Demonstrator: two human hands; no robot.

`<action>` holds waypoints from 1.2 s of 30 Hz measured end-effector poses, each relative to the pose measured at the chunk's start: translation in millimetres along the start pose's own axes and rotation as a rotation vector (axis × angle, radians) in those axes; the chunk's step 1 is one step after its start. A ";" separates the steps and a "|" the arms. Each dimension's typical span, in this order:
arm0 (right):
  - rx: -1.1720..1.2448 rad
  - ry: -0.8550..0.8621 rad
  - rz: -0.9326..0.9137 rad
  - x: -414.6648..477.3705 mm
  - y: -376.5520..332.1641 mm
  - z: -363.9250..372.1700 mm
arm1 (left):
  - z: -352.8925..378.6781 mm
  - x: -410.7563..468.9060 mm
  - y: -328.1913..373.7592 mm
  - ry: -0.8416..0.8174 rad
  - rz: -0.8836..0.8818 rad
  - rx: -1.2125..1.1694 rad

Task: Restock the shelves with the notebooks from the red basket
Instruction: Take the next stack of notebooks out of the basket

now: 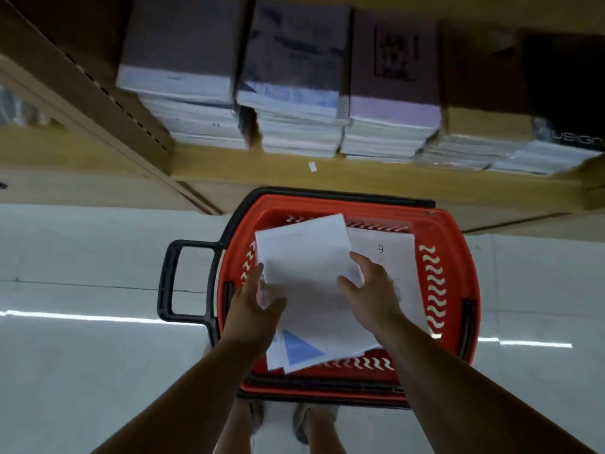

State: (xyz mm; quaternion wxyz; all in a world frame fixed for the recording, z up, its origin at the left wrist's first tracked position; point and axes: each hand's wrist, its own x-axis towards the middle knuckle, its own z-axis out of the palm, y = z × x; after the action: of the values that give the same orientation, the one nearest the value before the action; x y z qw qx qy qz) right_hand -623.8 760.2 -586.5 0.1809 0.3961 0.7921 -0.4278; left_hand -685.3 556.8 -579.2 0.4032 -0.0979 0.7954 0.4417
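Note:
A red basket (448,257) with black handles stands on the floor below me, holding several white notebooks. My left hand (258,303) grips the left edge of the top white notebook (304,253), thumb on its cover. My right hand (370,286) holds the same notebook's right edge, fingers curled over it. Under it lie more notebooks, one with a blue triangle (299,350) and one marked with a digit (383,249). Above the basket, the wooden shelf (278,168) carries stacks of notebooks (389,136) side by side.
The basket's long black handle (170,280) sticks out to the left over the pale tiled floor (82,322). A shelf upright (98,90) rises at the left. A small white label (312,166) sits on the shelf edge. My feet (307,421) show behind the basket.

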 end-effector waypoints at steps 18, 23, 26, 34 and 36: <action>0.081 -0.019 0.080 -10.1 22.8 46.8 | 21.8 16.3 -23.9 -0.015 0.053 -0.118; 0.097 -0.009 0.128 -12.1 17.6 44.0 | 14.4 18.8 -27.4 -0.021 0.073 -0.179; 0.127 0.001 0.135 -10.8 20.2 39.5 | 12.5 17.4 -26.3 -0.071 0.089 -0.239; 0.258 -0.049 0.155 -15.8 13.9 22.3 | 9.5 -8.6 -2.3 -0.180 0.123 -0.284; 0.321 -0.092 0.181 -27.8 5.2 8.2 | 4.9 -21.8 10.6 -0.191 0.130 -0.259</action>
State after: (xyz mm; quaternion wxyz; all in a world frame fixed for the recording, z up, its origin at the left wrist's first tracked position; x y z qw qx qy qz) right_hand -602.9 742.0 -576.5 0.1890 0.4697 0.6656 -0.5482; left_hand -673.7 562.6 -558.1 0.4316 -0.0549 0.6944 0.5732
